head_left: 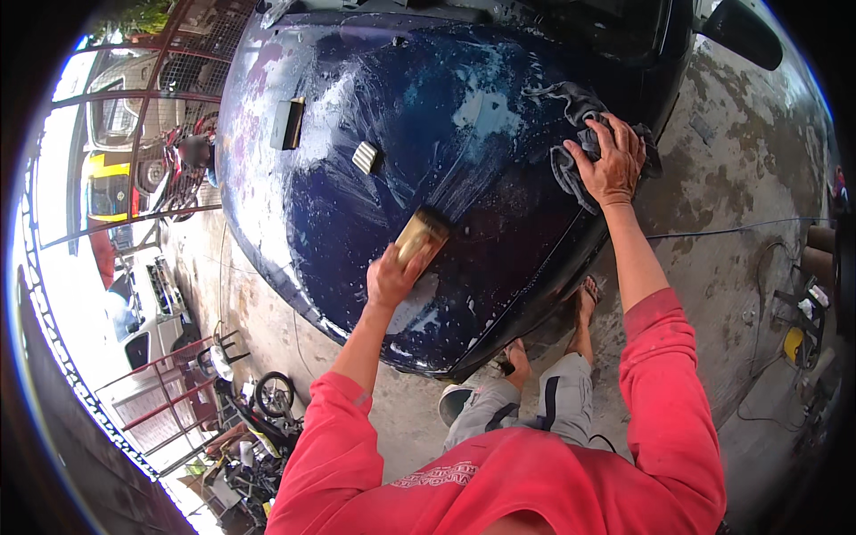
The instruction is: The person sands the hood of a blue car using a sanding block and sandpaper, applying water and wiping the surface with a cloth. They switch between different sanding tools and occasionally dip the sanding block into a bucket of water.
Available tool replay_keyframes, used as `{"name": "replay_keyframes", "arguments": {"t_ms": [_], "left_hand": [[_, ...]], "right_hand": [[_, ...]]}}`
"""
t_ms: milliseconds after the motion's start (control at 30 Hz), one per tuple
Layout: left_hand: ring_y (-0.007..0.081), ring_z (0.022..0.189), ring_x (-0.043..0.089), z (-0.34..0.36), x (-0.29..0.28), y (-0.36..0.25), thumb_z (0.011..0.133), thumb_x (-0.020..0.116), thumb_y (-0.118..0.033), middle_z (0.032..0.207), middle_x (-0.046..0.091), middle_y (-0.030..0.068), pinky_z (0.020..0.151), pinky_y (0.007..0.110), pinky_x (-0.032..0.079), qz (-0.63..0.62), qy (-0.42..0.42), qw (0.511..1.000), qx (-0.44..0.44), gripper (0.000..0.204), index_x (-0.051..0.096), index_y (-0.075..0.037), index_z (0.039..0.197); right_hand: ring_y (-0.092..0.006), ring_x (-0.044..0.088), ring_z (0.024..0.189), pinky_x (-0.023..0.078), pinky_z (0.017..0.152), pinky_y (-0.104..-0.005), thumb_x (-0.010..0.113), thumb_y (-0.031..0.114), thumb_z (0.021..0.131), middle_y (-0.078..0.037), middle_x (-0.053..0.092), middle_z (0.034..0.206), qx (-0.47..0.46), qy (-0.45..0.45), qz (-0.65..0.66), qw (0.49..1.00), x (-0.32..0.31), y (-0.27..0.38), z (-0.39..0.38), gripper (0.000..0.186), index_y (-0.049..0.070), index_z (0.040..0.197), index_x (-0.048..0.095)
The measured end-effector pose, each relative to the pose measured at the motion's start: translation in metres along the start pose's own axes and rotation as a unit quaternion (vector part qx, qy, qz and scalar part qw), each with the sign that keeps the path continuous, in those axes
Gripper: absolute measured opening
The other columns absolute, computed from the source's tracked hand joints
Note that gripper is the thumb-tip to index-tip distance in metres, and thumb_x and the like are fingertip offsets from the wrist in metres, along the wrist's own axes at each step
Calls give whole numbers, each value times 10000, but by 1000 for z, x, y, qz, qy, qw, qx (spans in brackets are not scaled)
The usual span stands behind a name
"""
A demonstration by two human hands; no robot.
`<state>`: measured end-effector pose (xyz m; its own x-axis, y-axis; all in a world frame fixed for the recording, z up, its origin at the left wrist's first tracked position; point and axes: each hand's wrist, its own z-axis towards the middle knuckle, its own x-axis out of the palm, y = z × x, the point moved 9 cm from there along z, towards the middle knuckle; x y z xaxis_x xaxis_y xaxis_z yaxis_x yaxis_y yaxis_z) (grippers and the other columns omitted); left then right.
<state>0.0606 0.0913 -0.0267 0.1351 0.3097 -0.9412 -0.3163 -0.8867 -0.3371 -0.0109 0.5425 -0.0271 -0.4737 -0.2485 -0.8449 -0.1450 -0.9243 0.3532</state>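
A dark blue car hood with scuffed, whitish and light blue patches spreads out in front of me. My left hand grips a tan, flat sanding block, its far end dark, pressed on the near part of the hood. Pale streaks run across the paint beyond it. On the right side of the hood my right hand lies over a crumpled dark grey rag, fingers bent onto it. Farther left on the hood are a small ribbed, cream-coloured block and a black and tan block.
A side mirror juts out at the far right. Across the concrete floor runs a thin blue cable. At the left are a red mesh gate, parked vehicles, and a motorcycle wheel among parts. Tools lie at the right edge.
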Motion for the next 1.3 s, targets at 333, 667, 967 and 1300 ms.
{"name": "replay_keyframes", "arguments": {"t_ms": [333,667,967,1300], "left_hand": [[476,905,733,269,44,-152,966,758,-426,918,736,286,740,571,582,-35,-40,995,89,407,726,-34,1067],[488,917,768,85,5,-58,1009,735,-373,917,756,302,767,526,593,-192,-106,963,-159,394,720,17,1063],[535,987,724,162,32,-100,1011,675,-560,980,741,343,843,590,583,-161,-71,982,-68,594,721,21,1125],[484,991,756,209,15,-105,992,684,-543,1017,782,274,851,559,594,-122,-42,977,-170,567,730,1,1144]], "right_hand": [[-263,578,1318,401,1149,-496,839,292,888,3,641,1336,89,-23,5,996,10,-23,9,339,294,1214,744],[-272,600,1230,437,1042,-499,771,752,861,-19,632,1278,90,-49,-22,995,5,-14,14,551,308,1187,761],[-357,423,1471,295,1237,-608,720,863,796,-102,471,1565,40,76,-6,996,-9,8,-3,1014,234,1569,532],[-308,323,1640,304,1236,-700,672,610,1003,-82,344,1768,11,20,-39,999,18,10,-19,746,266,1640,489]]}}
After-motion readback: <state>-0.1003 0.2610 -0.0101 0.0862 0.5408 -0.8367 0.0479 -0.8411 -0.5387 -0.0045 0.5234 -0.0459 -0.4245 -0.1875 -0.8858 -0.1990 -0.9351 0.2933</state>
